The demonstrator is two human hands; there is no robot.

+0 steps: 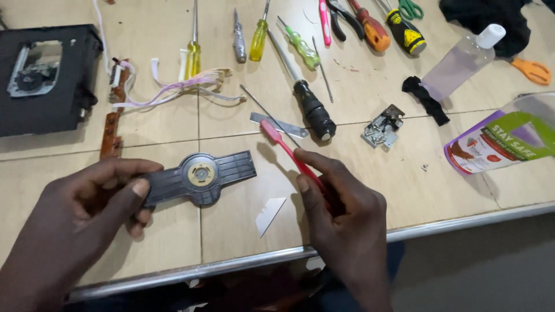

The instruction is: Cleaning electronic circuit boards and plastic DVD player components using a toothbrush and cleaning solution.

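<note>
Nearest the lens: left hand [87, 214], grip clamped on one end of a flat dark plastic clamp bar [199, 176] with a round hub at its middle, thumb on top, fingers beneath. Held just above the desk [439, 196], far end pointing right. Probably light and stiff, thin enough to snap if bent; best gripped by the end tab, as now, keeping off the small pale disc in the hub. Right hand [341, 214], grip closed round the handle of a pink toothbrush [286, 150], bristle head angled up and left, close to the bar's far end but apart from it. Slim handle, likely a little springy. Loose utility blade [270, 215] flat on the desk between both hands: sharp, worth avoiding. Beyond, a black-handled screwdriver [312, 107].
</note>
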